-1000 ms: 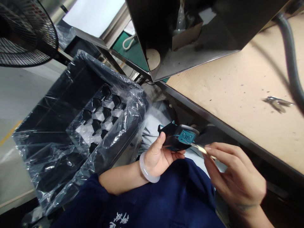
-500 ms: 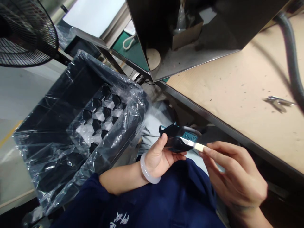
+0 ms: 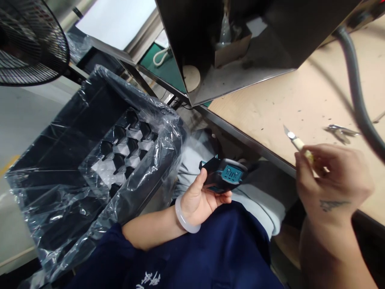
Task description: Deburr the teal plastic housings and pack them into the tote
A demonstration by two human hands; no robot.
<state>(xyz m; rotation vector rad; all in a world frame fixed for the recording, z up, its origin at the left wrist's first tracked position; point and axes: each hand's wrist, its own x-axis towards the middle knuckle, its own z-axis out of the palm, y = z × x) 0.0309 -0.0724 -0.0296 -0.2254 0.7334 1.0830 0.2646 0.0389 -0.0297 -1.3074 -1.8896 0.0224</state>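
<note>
My left hand (image 3: 200, 200) is closed round a black plastic housing (image 3: 215, 172) with a teal insert on its end face, held above my lap. The thumb lies on its near side and the fingers support it from below. Over the edge of the wooden table, my right hand (image 3: 333, 180) grips a craft knife (image 3: 296, 141) by its pale handle. The knife's pointed blade aims up and to the left, apart from the housing. Metal nippers (image 3: 341, 131) lie on the table just beyond the right hand.
Left of me stands a dark crate (image 3: 63, 132) lined with clear plastic, holding several black parts (image 3: 131, 146) in rows. A dark metal box (image 3: 264, 52) sits on the wooden table (image 3: 255, 100), with a grey hose (image 3: 350, 72) at right. A fan (image 3: 30, 44) is at upper left.
My right hand has drawn the craft knife off the housing and moved right and up over the table edge. The left hand still holds the housing, its teal face now uncovered.
</note>
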